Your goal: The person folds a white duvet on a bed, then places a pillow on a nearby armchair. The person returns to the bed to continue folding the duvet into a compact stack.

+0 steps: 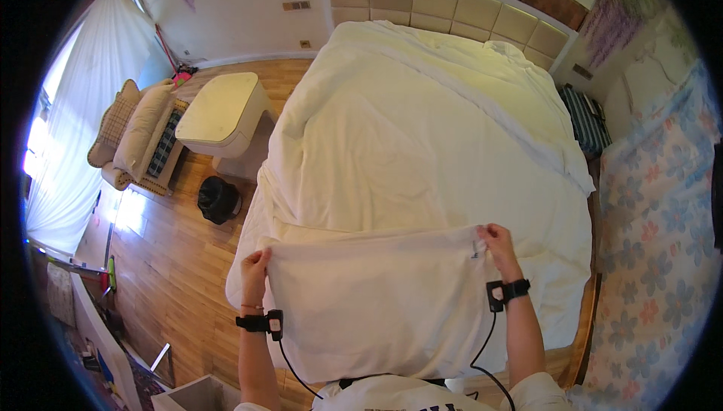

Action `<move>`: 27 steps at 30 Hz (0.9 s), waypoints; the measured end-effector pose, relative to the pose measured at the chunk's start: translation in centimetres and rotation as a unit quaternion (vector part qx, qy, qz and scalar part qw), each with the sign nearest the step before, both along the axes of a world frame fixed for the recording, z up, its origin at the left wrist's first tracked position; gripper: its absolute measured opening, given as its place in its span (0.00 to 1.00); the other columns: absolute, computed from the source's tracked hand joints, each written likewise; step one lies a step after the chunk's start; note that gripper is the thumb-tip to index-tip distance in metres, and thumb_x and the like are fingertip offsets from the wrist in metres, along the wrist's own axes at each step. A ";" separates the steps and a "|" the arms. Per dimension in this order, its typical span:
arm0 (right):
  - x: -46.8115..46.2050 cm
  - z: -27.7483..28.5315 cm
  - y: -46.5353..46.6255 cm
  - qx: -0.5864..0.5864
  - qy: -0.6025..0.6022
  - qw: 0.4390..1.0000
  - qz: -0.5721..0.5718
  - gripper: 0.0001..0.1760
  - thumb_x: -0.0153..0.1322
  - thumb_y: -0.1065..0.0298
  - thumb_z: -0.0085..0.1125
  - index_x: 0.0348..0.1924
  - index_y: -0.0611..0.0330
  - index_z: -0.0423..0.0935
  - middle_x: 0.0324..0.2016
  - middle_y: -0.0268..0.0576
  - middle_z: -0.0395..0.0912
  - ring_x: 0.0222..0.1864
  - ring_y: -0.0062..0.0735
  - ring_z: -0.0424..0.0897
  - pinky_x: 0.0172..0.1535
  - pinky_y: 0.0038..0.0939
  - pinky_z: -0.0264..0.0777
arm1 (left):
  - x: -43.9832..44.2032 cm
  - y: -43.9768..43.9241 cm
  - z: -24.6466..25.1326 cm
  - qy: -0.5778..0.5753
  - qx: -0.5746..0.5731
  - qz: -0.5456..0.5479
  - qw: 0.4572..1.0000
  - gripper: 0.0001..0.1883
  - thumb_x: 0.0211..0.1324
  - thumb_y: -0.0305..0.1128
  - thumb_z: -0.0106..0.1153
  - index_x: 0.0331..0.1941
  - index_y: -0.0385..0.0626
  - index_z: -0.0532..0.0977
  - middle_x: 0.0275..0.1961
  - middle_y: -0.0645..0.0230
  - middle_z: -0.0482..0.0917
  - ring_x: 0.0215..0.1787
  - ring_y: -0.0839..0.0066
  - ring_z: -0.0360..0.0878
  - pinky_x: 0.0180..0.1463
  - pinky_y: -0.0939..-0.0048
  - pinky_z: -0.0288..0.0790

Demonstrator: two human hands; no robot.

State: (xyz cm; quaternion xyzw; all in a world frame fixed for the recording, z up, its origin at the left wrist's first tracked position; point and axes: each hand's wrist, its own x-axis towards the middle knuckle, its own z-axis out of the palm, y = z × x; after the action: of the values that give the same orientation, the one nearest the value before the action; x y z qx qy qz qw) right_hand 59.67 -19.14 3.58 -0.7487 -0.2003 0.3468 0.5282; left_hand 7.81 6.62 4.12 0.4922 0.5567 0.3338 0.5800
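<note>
A white cloth, perhaps a pillowcase or folded sheet, is stretched between my hands at the foot of the bed. My left hand pinches its upper left corner. The upper right corner, near a small dark mark, is gripped by my right hand. From that top edge the cloth hangs down towards my body. Beyond it lies a rumpled white quilt covering most of the bed, with a raised fold running diagonally across its right side. Each wrist wears a black strap with a small cabled device.
Behind the bed stands a padded beige headboard. To the left are a white table, a black-lined bin and a sofa by a white curtain. Flower-patterned fabric hangs along the right. An open box sits at lower left.
</note>
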 end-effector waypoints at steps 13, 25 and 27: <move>-2.4 25.9 -9.3 0.385 -0.140 0.911 -0.054 0.15 0.79 0.63 0.57 0.30 0.62 0.75 0.23 0.23 0.65 0.27 0.09 0.60 0.31 0.17 0.53 | -5.2 -6.7 22.4 -0.281 0.304 0.021 0.910 0.05 0.67 0.30 0.61 0.39 0.41 0.81 0.41 0.62 0.86 0.56 0.56 0.83 0.51 0.72 0.79; -5.5 30.4 -12.4 0.439 -0.217 0.865 -0.114 0.14 0.79 0.62 0.57 0.29 0.58 0.73 0.24 0.22 0.66 0.28 0.08 0.61 0.32 0.16 0.55 | -5.4 -11.5 26.8 -0.305 0.364 0.017 0.880 0.07 0.71 0.35 0.57 0.46 0.45 0.77 0.43 0.73 0.82 0.43 0.85 0.79 0.47 0.80 0.74; -5.9 30.7 -12.6 0.438 -0.226 0.859 -0.138 0.14 0.79 0.62 0.57 0.30 0.58 0.74 0.24 0.22 0.66 0.28 0.09 0.62 0.33 0.16 0.57 | -5.4 -12.3 27.4 -0.293 0.383 0.035 0.875 0.07 0.71 0.35 0.56 0.44 0.46 0.76 0.41 0.74 0.81 0.41 0.87 0.77 0.46 0.82 0.73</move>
State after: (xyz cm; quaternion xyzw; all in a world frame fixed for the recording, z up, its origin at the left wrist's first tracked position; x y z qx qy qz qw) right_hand 53.79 -31.76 34.24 -0.5176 -0.3397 -0.0321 0.7847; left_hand 2.45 -5.67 31.48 0.5354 0.2066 0.6704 0.4703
